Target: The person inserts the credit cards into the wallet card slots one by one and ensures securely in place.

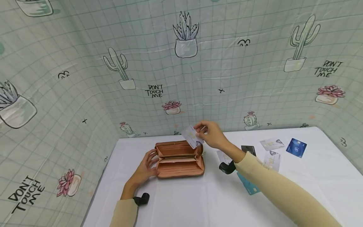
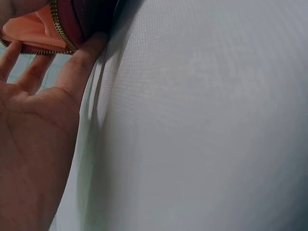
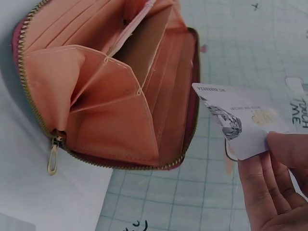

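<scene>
An orange-brown zip-around wallet [image 1: 180, 171] lies open on the table, its inner pockets and card slots facing up. My left hand [image 1: 146, 170] holds the wallet by its left end, the fingers spread along the zipped edge [image 2: 60, 24]. Above the wallet's far right corner, my right hand [image 1: 210, 134] pinches a white VIP card [image 1: 191, 136] between thumb and fingers. In the right wrist view the card [image 3: 240, 115] is tilted beside the wallet's rim, with a diamond picture and gold letters on it. A zip pull [image 3: 52, 161] hangs at the wallet's right end.
Right of the wallet lie several cards: a blue one [image 1: 296, 147], white ones [image 1: 272, 144], a black one [image 1: 248, 150] and a teal one [image 1: 249, 184]. My right forearm [image 1: 272, 179] crosses over part of them. A patterned cloth [image 1: 221, 72] rises behind the white table [image 1: 181, 205].
</scene>
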Demonstrator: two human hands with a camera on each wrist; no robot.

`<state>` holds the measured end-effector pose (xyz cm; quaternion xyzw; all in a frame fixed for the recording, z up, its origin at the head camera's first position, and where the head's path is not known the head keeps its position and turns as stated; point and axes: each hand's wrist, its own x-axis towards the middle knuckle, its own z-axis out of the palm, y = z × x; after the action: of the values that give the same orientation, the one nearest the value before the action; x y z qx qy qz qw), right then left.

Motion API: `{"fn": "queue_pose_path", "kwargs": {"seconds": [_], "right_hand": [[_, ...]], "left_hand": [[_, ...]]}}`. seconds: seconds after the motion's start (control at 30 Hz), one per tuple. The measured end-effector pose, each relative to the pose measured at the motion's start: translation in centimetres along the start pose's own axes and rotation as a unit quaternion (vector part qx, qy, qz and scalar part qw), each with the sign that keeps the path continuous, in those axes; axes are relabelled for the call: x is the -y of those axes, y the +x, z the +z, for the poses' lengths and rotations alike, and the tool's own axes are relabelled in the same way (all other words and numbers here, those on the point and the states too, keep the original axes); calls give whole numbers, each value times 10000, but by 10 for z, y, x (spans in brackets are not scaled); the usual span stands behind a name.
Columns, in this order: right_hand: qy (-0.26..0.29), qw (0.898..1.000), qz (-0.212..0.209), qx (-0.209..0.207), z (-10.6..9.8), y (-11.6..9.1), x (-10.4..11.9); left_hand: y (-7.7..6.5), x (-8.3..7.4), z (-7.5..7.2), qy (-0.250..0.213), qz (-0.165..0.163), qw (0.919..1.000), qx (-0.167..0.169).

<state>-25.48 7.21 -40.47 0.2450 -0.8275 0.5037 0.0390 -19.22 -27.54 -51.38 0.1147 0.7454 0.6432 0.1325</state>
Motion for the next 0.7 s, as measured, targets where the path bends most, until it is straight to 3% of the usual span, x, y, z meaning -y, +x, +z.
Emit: {"fn": "queue_pose_path", "kwargs": {"seconds": [0.7], "right_hand": [[-510, 9952, -840, 20, 53, 29, 15]], "left_hand": [[1, -1, 0, -48, -11, 10000, 0]]}}
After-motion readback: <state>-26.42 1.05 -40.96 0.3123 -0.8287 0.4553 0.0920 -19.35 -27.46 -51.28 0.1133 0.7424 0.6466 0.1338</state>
